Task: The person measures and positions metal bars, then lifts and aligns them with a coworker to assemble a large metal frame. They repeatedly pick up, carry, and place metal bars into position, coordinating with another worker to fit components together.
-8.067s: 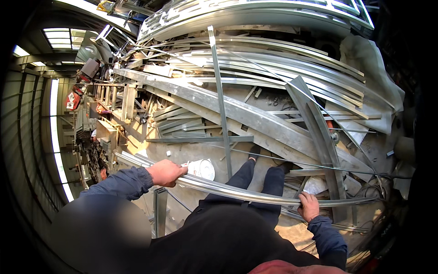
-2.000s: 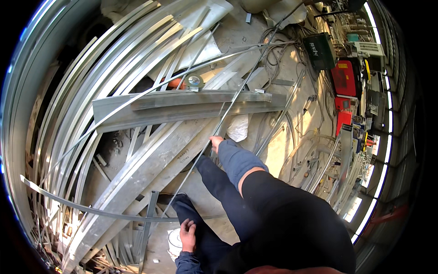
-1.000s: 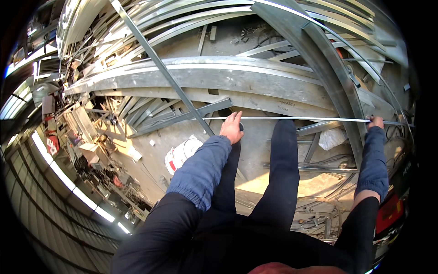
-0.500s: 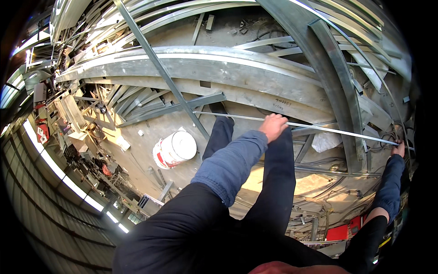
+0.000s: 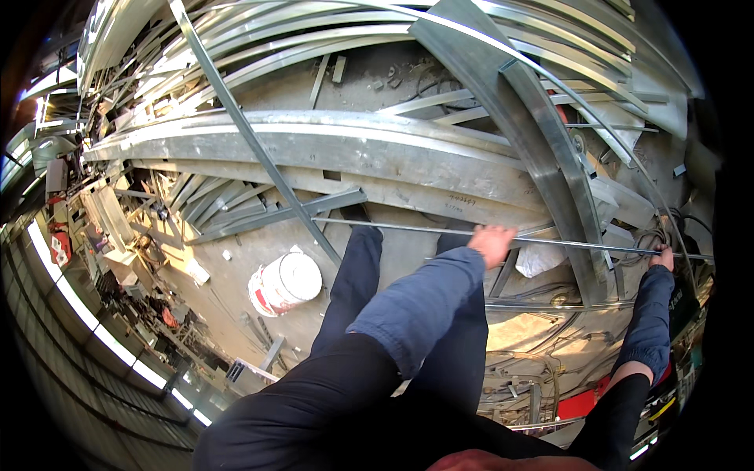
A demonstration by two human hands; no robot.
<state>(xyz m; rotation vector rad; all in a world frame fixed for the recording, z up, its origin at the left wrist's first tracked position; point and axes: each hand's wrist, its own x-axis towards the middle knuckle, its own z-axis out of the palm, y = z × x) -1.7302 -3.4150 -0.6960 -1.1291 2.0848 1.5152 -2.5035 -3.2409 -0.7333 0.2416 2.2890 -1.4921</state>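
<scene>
A thin, straight metal bar [image 5: 408, 229] runs across in front of my legs, from a slanting square tube on the left to the far right. My left hand [image 5: 492, 245] is closed over the bar right of its middle, fingers wrapped down around it. Far to the right, my right hand [image 5: 664, 257] grips the same bar close to its right end, with my arm stretched out. The bar passes in front of a big grey steel beam [image 5: 408, 165] and over a broad upright-looking channel [image 5: 542, 149].
A white bucket with red marks [image 5: 298, 276] stands left of my legs. The slanting square tube [image 5: 236, 114] leans across the beam. Stacked metal profiles [image 5: 314, 43] fill the far side. Hoses and cables lie at the right, near a white bag [image 5: 540, 259] and a red box [image 5: 576, 404].
My left hand has shifted right along the bar. The right hand keeps its grip near the right end. The whole view has moved slightly, so the surroundings sit lower and more to the left.
</scene>
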